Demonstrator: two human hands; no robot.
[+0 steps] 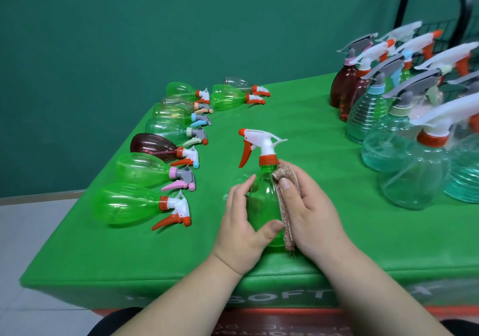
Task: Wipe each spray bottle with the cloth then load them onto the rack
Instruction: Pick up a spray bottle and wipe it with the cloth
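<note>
A green spray bottle (263, 195) with a white head and orange trigger stands upright near the front of the green table (324, 237). My left hand (242, 229) grips its body from the left, thumb across the front. My right hand (308, 211) holds a folded brown cloth (286, 203) flat against the bottle's right side. Several bottles lie on their sides in a row at the left, the nearest a green one (124, 203). Several upright bottles crowd the right, among them a clear one (414, 177).
A black wire rack (440, 32) stands behind the upright bottles at the far right. A dark red bottle (153, 147) lies in the left row. The table's front edge runs just below my wrists. A green wall lies behind.
</note>
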